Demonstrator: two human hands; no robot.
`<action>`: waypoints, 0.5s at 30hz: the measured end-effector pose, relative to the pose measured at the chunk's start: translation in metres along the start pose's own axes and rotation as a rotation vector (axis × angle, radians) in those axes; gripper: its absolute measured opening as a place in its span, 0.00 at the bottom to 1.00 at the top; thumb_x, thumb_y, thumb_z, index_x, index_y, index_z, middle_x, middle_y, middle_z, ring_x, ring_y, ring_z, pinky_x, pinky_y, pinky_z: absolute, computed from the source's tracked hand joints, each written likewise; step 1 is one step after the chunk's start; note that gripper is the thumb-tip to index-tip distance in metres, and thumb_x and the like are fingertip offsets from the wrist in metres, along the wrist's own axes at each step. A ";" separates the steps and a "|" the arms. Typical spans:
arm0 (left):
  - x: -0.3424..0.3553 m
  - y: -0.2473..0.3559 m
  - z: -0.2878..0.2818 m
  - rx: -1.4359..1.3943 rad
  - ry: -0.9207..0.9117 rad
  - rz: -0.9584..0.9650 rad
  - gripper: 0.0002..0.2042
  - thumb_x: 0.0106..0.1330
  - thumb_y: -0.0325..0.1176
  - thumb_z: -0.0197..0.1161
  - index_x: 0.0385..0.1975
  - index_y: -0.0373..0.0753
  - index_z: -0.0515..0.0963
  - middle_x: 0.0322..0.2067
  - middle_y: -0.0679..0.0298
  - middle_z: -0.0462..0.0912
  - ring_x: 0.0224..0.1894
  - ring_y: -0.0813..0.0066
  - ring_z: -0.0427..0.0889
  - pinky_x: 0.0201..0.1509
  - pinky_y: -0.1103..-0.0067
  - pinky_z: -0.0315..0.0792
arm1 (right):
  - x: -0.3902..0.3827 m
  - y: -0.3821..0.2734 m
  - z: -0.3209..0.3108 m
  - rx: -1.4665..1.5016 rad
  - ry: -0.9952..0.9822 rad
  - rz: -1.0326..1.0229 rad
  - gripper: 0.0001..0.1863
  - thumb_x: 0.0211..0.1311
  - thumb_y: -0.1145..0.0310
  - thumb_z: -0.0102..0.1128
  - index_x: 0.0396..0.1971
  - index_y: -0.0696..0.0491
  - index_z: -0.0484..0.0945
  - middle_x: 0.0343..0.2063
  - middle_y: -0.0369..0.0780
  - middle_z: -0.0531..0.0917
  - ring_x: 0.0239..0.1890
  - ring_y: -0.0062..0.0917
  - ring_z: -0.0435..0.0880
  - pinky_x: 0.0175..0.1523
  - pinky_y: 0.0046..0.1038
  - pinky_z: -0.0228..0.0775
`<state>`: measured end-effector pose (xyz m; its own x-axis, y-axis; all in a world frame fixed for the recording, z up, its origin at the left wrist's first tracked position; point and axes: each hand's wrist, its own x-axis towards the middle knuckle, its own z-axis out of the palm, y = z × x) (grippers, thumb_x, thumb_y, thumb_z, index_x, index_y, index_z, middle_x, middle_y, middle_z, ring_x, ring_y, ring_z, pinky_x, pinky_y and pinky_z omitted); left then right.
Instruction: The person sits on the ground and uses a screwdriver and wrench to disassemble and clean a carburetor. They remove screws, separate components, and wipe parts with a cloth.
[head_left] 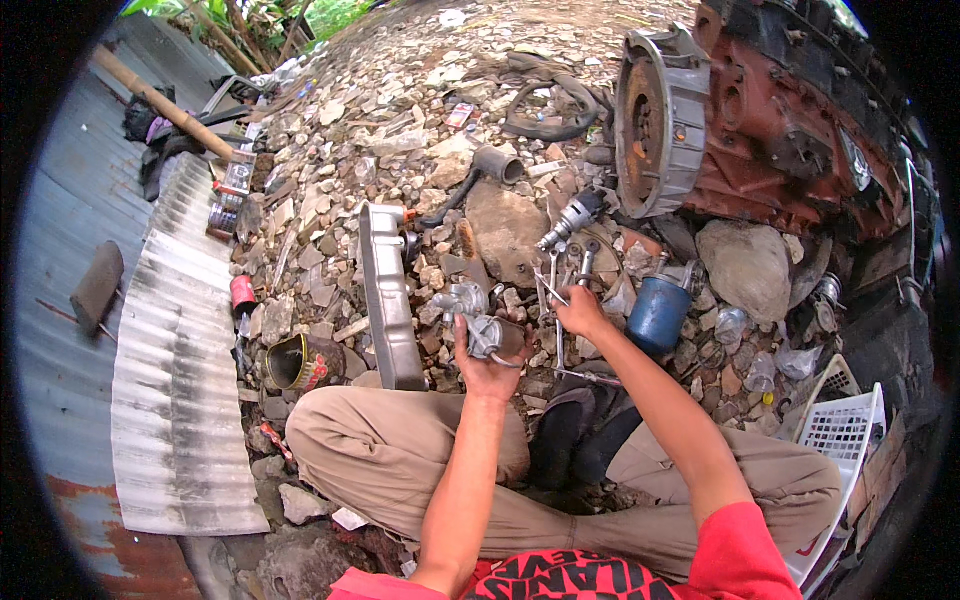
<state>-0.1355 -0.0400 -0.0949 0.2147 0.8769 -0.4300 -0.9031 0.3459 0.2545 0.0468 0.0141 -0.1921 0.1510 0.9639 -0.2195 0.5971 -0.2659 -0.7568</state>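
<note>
My left hand (488, 372), palm up, is closed round a silvery cast-metal housing (485, 336) with a rounded body and short pipe-like outlets. In my right hand (580, 312), just to its right, the fingers are closed on a slim metal wrench (549, 289) that points up and left. Beyond and beside this hand, more wrenches (559, 345) lie on the stones. Near them are a metal rod-like part (588, 262) and a silver and black cylindrical part (570, 220). A blue canister (660, 314) stands right of my right hand.
A ribbed metal cover (390, 300) stands left of my hands. A large red-brown engine block (790, 130) with a round housing (655, 125) fills the far right. Big stones (748, 268), a black hose (560, 120), a cut yellow-and-black can (292, 362) and a white basket (850, 425) surround me.
</note>
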 end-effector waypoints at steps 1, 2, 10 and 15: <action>0.002 0.004 -0.010 0.014 -0.039 -0.015 0.22 0.63 0.59 0.57 0.40 0.46 0.77 0.34 0.64 0.83 0.40 0.66 0.82 0.54 0.56 0.73 | -0.011 -0.006 -0.001 -0.037 0.035 -0.024 0.17 0.58 0.60 0.63 0.40 0.58 0.82 0.33 0.52 0.84 0.40 0.41 0.84 0.47 0.38 0.73; 0.001 0.002 -0.003 0.046 -0.028 -0.019 0.21 0.64 0.58 0.56 0.40 0.45 0.77 0.33 0.64 0.83 0.39 0.66 0.82 0.54 0.56 0.73 | -0.019 -0.001 -0.004 -0.078 0.083 -0.037 0.17 0.58 0.60 0.63 0.40 0.58 0.82 0.33 0.52 0.84 0.40 0.41 0.84 0.48 0.38 0.73; -0.006 -0.009 0.015 0.184 -0.227 -0.019 0.21 0.67 0.50 0.54 0.45 0.37 0.75 0.32 0.56 0.83 0.38 0.62 0.84 0.49 0.64 0.76 | -0.044 -0.066 -0.106 0.073 -0.032 -0.251 0.18 0.66 0.59 0.55 0.37 0.61 0.81 0.29 0.55 0.82 0.36 0.48 0.82 0.42 0.41 0.71; -0.006 -0.013 0.000 0.414 -0.195 0.015 0.26 0.68 0.55 0.51 0.53 0.38 0.72 0.40 0.57 0.83 0.41 0.64 0.83 0.50 0.65 0.76 | -0.108 -0.103 -0.161 0.044 -0.213 -0.401 0.13 0.66 0.65 0.56 0.42 0.59 0.78 0.27 0.48 0.81 0.31 0.28 0.79 0.36 0.32 0.70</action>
<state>-0.1252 -0.0497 -0.0961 0.3048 0.9154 -0.2630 -0.6905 0.4026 0.6009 0.0960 -0.0597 0.0086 -0.2540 0.9670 -0.0220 0.5405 0.1230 -0.8323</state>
